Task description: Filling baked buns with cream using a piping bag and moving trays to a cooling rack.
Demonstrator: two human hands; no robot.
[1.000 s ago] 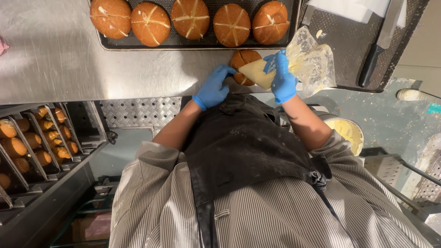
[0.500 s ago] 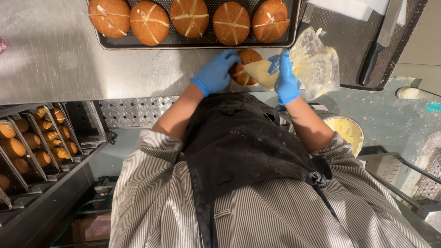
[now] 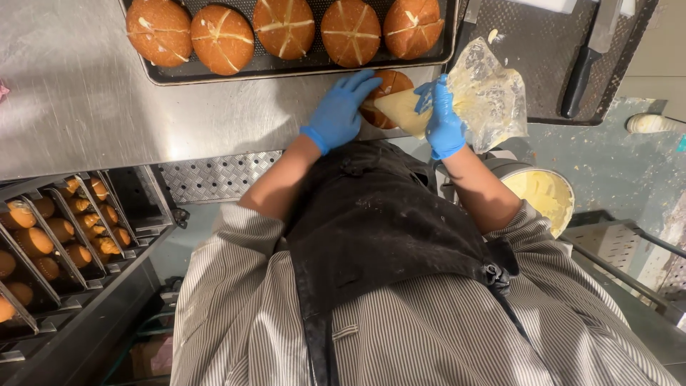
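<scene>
- Overhead, a head-worn camera looks straight down at a person in a grey striped shirt (image 3: 429, 336) and a dark apron (image 3: 386, 229), standing against a steel worktable (image 3: 93, 100).
- Both hands wear blue gloves and meet at the table's near edge, over one round brown bun (image 3: 382, 91).
- Left hand (image 3: 341, 111): spread open, its fingers laid over the left side of the bun and steadying it; it is not closed around anything.
- Right hand (image 3: 443, 121): wrapped tightly around a clear plastic piping bag (image 3: 479, 93) filled with pale yellow cream. The narrow, cream-filled cone of the bag points left and lies against the bun, just between the two hands; the crumpled, smeared top of the bag bunches out to the right of the fist.
- That bun sits on the bare steel, just below the near rim of a dark baking tray (image 3: 286, 68).
- On the tray lies a row of five similar buns (image 3: 286, 27), each golden brown with pale lines crossing its top.
- To the right of the tray lies a dark perforated mat (image 3: 543, 57), with a black-handled knife (image 3: 582, 68) on it.
- Lower right, beside the right forearm, stands a round tub of yellow cream (image 3: 547, 193).
- At lower left, a rack of trays (image 3: 50, 243) holds many small golden pastries.
</scene>
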